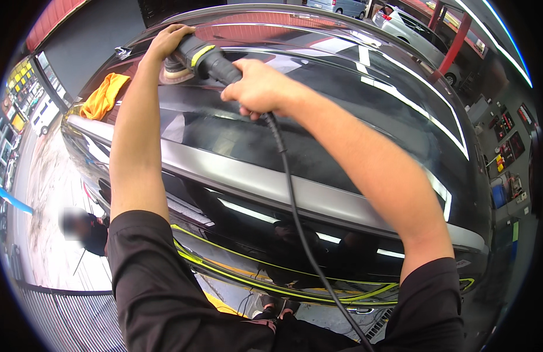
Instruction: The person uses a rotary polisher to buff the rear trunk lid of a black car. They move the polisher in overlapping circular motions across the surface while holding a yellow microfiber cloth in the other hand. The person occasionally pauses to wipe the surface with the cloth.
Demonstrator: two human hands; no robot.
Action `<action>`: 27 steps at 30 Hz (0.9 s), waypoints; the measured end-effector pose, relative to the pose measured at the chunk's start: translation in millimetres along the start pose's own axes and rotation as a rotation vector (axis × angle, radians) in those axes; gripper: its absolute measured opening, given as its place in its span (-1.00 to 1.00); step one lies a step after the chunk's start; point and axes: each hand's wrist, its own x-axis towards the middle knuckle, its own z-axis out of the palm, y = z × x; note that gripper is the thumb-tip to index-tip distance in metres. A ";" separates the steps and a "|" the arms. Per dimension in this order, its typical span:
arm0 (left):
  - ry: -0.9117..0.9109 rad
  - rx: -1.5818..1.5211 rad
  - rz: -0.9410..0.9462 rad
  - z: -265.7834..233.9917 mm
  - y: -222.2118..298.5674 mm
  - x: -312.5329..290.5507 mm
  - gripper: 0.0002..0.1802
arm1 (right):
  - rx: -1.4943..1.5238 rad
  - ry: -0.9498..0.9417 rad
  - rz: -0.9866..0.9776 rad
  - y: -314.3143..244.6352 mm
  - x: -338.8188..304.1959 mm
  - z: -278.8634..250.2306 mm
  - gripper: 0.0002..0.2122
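Note:
A black car polisher (202, 57) with a yellow-green band rests with its round pad (175, 73) against the glossy dark car roof (324, 105). Over the polisher's head, at the far left, my left hand (169, 40) is wrapped with its fingers curled down. My right hand (255, 85) grips the rear handle, and part of the fingers is hidden beneath it. From that handle a black power cord (290, 188) runs down past my body. Hazy smears mark the roof panel near the pad.
An orange cloth (106, 97) lies crumpled on the roof's left end. A silver roof rail (248, 170) crosses in front of me. Yellow-green tape (236, 273) lines the car's side below. Another person (87, 230) is at the lower left. Tools hang on the right wall (521, 158).

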 end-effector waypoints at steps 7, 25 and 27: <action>-0.074 -0.153 0.061 8.9 8.9 7.6 -0.53 | 0.189 0.110 -0.012 0.7 -22.0 34.5 -0.57; -0.166 -0.163 0.048 12.8 41.9 -20.1 -0.62 | 0.344 0.114 -0.044 -8.8 -94.9 74.5 -0.12; -0.174 -0.126 0.069 11.6 45.5 -21.3 -0.62 | 0.351 0.120 -0.058 -9.6 -100.5 75.6 -0.12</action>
